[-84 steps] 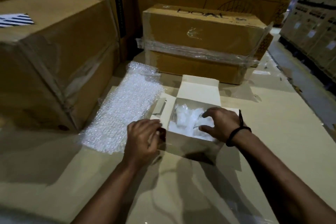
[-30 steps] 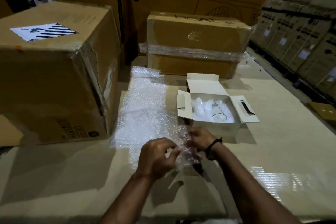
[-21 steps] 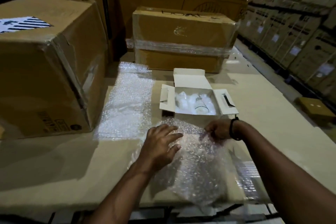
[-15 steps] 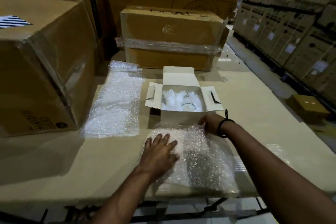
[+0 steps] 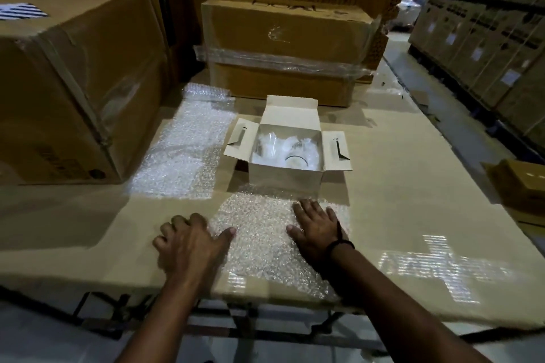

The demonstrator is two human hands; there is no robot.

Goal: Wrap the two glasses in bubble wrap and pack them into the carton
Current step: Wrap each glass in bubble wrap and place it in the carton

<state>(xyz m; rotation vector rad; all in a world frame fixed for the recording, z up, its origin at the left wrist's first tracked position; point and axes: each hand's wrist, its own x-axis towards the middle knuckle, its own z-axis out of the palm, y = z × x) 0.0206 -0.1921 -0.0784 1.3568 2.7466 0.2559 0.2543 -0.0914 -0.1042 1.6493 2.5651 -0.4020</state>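
Observation:
A sheet of bubble wrap (image 5: 262, 233) lies flat on the cardboard-covered table, just in front of the small white carton (image 5: 284, 180). My left hand (image 5: 188, 247) presses flat on the sheet's left edge, partly on the table. My right hand (image 5: 317, 227) presses flat on its right part, a black band at the wrist. The carton stands open, flaps spread. Inside it lie a bubble-wrapped bundle (image 5: 265, 146) at the left and a glass (image 5: 296, 158) with a dark rim at the right.
A second, longer sheet of bubble wrap (image 5: 182, 150) lies left of the carton. A big brown box (image 5: 73, 76) stands at the left, a film-wrapped box (image 5: 286, 47) behind the carton. Stacked cartons (image 5: 486, 23) line the right. The table's front edge (image 5: 265, 300) is near my wrists.
My hands left the carton, picked up a bubble wrap sheet and spread it in front of the carton. Both hands have moved apart and now press it flat.

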